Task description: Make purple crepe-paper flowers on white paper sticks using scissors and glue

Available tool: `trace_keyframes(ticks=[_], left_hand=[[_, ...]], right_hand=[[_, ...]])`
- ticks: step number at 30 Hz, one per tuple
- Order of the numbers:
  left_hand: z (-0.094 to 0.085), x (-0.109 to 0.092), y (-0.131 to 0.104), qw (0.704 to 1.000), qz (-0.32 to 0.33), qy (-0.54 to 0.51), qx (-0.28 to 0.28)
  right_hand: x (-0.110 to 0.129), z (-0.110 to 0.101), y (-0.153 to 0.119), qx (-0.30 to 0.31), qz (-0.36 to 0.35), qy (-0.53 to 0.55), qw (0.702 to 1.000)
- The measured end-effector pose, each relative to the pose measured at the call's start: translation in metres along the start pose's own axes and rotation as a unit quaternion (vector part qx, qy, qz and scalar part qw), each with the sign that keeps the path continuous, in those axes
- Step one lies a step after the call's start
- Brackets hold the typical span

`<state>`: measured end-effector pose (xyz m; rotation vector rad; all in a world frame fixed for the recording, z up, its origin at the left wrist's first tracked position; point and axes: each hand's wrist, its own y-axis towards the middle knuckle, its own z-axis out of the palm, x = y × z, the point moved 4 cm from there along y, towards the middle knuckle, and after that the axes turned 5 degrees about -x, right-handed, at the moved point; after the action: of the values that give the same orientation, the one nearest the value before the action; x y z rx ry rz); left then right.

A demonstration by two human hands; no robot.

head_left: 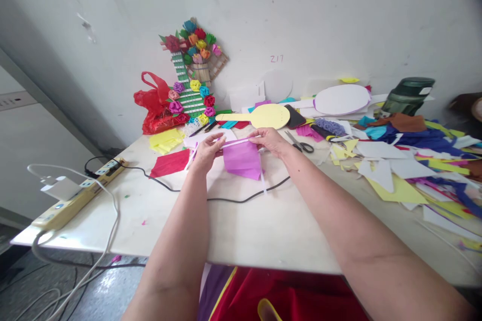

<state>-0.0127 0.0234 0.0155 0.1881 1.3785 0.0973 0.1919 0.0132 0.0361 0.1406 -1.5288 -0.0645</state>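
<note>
A sheet of purple crepe paper point(244, 161) hangs between my two hands, just above the table. Along its top edge runs a narrow white strip point(237, 143). My left hand point(208, 150) pinches the left end of that edge, and my right hand point(270, 141) grips the right end between thumb and fingers. From beneath the right fingers a thin pale strip point(264, 180) dangles down past the purple sheet. Left of my left hand lies a red piece of crepe paper point(171, 162). Black-handled scissors point(302, 146) rest close to my right wrist.
Heaped paper scraps point(395, 160) cover the right side, with a dark green bottle point(408, 96) behind. A yellow paddle-shaped cutout point(269, 116), paper-flower decorations point(196, 80) and a red plastic bag point(156, 105) line the wall. A power strip point(81, 193) sits left; a black cable point(241, 201) crosses the table.
</note>
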Motion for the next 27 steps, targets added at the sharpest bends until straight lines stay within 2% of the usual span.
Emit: trace_keyframes(ticks=[4, 6, 13, 23, 27], left_hand=[[0.007, -0.001, -0.005, 0.998, -0.008, 0.024, 0.056], [0.009, -0.002, -0.006, 0.998, 0.001, 0.023, 0.066], [0.008, 0.001, -0.004, 1.000, 0.009, -0.009, 0.019], [0.011, 0.002, -0.004, 0.997, 0.003, -0.071, 0.024], [0.011, 0.004, -0.003, 0.997, -0.004, -0.071, 0.009]], right_hand=[[-0.003, 0.000, 0.000, 0.010, 0.010, 0.018, 1.000], [-0.005, 0.001, 0.001, 0.020, 0.016, 0.027, 0.999], [-0.008, 0.003, 0.002, 0.036, 0.024, 0.058, 0.997], [-0.005, 0.010, -0.001, 0.053, 0.029, 0.095, 0.994], [-0.005, 0.011, -0.002, 0.052, 0.023, 0.097, 0.994]])
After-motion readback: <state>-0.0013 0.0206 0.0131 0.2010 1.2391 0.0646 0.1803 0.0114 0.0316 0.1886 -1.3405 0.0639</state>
